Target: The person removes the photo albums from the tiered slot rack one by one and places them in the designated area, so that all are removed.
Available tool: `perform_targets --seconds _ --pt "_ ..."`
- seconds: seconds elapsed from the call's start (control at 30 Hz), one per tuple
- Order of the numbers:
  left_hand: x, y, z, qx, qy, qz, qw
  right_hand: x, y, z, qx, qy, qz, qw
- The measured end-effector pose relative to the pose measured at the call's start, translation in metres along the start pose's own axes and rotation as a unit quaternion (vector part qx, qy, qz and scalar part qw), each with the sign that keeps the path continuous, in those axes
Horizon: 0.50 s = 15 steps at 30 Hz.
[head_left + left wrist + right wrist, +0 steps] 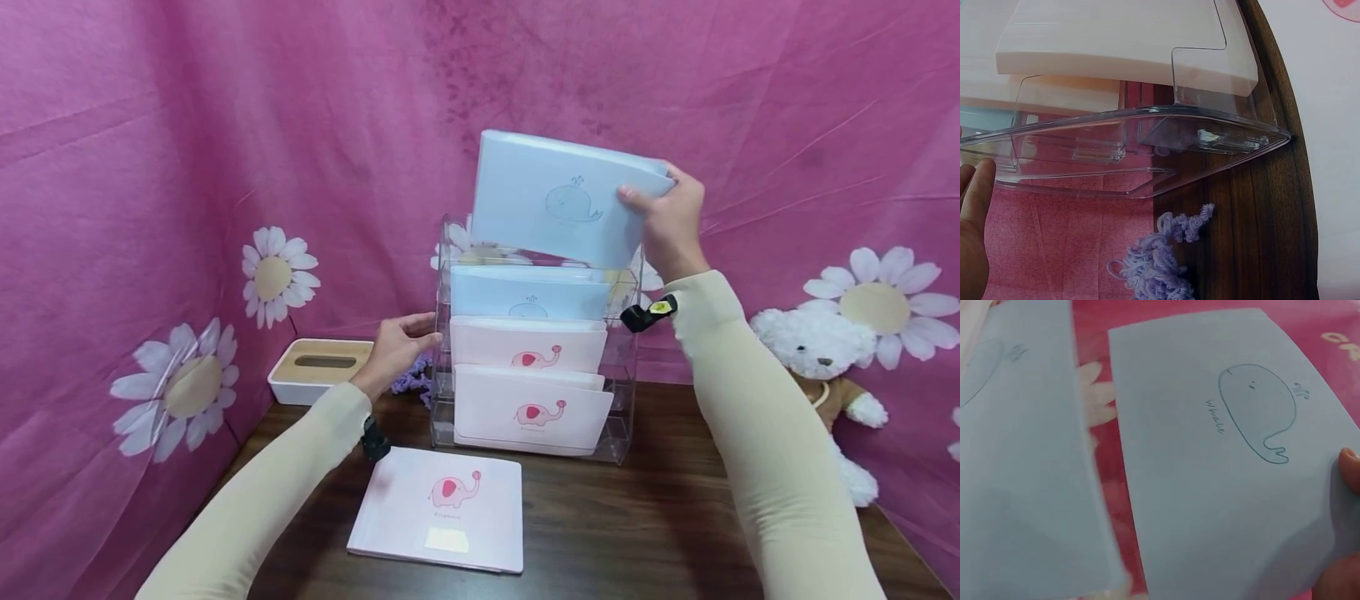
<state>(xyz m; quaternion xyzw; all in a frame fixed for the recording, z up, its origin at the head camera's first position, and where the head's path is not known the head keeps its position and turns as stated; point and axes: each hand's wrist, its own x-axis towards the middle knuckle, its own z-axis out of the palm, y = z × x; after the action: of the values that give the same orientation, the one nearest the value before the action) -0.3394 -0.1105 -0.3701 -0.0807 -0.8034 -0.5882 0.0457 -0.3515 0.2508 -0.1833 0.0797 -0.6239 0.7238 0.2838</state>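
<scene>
My right hand grips a light blue album-like booklet with a whale drawing by its right end, thumb across the front. The booklet is held slightly tilted above the back of a clear acrylic tiered rack. In the right wrist view, the word "Whale" shows beside the drawing on the booklet. Another blue whale booklet stands in the rack, with pink elephant booklets in the tiers before it. My left hand touches the rack's left side, fingers extended.
A pink elephant booklet lies flat on the dark wooden table, front left of the rack. A tissue box and purple yarn-like flowers are at the left. A white teddy bear sits at the right. Behind hangs a pink curtain.
</scene>
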Motion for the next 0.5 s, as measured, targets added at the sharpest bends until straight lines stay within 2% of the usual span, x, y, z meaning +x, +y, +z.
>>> perform_targets --seconds 0.13,0.33,0.5 --pt "-0.001 0.001 -0.001 0.0 -0.004 -0.004 1.0 -0.003 -0.014 -0.005 0.053 0.029 0.0 0.9982" --pt "-0.002 0.001 -0.001 -0.013 -0.007 -0.004 0.9999 -0.012 -0.026 -0.013 0.159 0.039 0.026 0.9861" --pt "-0.002 0.0 0.0 -0.01 -0.005 -0.002 0.9999 -0.024 -0.028 -0.022 0.192 0.036 0.052 0.9794"
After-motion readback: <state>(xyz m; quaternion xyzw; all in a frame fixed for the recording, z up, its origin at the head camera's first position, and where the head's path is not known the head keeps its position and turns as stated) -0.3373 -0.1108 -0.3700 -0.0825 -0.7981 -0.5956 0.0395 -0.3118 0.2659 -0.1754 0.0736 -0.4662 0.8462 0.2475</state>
